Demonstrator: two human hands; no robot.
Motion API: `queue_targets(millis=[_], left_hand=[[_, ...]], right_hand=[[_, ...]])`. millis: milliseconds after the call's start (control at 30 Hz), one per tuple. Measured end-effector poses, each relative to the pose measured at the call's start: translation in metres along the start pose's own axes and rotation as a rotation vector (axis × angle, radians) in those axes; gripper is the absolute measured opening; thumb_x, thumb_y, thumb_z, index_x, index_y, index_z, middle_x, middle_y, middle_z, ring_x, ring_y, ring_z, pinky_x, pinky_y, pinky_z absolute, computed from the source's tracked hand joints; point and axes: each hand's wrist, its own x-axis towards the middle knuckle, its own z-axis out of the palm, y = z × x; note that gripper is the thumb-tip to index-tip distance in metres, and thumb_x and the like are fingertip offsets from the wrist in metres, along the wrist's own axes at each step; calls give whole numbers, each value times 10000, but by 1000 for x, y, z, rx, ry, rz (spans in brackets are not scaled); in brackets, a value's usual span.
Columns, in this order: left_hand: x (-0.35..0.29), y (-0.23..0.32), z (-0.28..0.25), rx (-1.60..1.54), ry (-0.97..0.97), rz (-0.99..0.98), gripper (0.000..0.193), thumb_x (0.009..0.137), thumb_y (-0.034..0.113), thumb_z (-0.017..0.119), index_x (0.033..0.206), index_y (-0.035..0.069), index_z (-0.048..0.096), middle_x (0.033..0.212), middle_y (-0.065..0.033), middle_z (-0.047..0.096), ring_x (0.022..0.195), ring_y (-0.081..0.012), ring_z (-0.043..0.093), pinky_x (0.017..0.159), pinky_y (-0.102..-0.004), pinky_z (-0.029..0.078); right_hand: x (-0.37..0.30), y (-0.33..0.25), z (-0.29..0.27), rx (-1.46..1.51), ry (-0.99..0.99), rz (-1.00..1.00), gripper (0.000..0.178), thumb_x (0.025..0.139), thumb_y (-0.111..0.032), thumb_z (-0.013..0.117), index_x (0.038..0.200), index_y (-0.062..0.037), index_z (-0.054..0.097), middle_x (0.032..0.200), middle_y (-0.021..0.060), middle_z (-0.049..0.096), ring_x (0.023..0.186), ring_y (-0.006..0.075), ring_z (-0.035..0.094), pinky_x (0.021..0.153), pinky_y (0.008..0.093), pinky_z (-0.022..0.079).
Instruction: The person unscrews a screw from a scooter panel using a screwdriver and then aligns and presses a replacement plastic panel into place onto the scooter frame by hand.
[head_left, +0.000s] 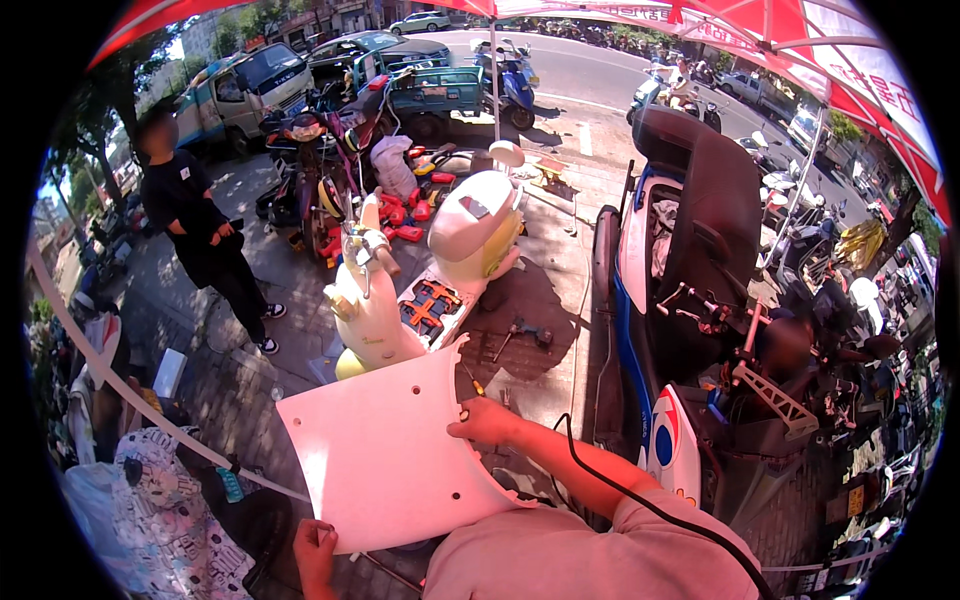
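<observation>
A broad white plastic panel with curved edges and a few small dark holes spreads in front of me. My left hand pinches its lower left corner. Closed at the panel's right edge is my right hand. Just beyond those fingers shows a screwdriver with a yellow handle; I cannot tell whether it touches the hand. Past the panel stands a pale cream and yellow scooter, its floor area uncovered, with orange and black parts inside.
To the right, a blue and white scooter has its dark seat raised. A power tool lies on the paving. Red and yellow parts are piled farther off. A person in dark clothes stands at the left.
</observation>
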Motion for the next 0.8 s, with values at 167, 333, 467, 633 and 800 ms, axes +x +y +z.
queue_targets(millis=[167, 333, 467, 633, 800], left_hand=[[-5, -13, -12, 150, -26, -50, 200, 820, -70, 682, 954, 43, 587, 914, -30, 614, 841, -92, 570, 785, -236, 450], [-7, 18, -3, 259, -66, -166, 222, 872, 181, 805, 1028, 34, 745, 901, 17, 638, 841, -102, 546, 756, -291, 470], [-17, 26, 9, 65, -40, -165, 135, 882, 115, 773, 996, 57, 733, 899, 23, 617, 843, -91, 533, 745, -258, 448], [-13, 37, 26, 303, -13, -205, 121, 900, 101, 761, 1012, 67, 731, 899, 17, 601, 809, -93, 528, 717, -268, 468], [-20, -1, 36, 388, -22, -301, 164, 928, 124, 746, 1068, 46, 712, 896, -6, 591, 787, -121, 549, 655, -329, 502]], right_hand=[[8, 5, 5, 20, -10, -36, 452, 864, -323, 728, 1180, -2, 743, 1014, 143, 789, 896, 226, 755, 867, 359, 583], [21, 8, 2, -34, -28, -56, 467, 867, -329, 727, 1198, 0, 732, 1020, 148, 790, 892, 230, 749, 862, 363, 579], [33, 11, -6, -4, -87, -27, 492, 863, -342, 734, 1224, -8, 728, 1038, 150, 788, 911, 233, 749, 871, 367, 576], [44, 14, -23, -43, -86, 17, 504, 861, -356, 736, 1226, -10, 731, 1037, 147, 787, 908, 229, 749, 870, 366, 577], [51, 14, -33, -121, -106, -3, 498, 861, -364, 728, 1210, -10, 737, 1029, 152, 784, 906, 236, 750, 872, 366, 578]])
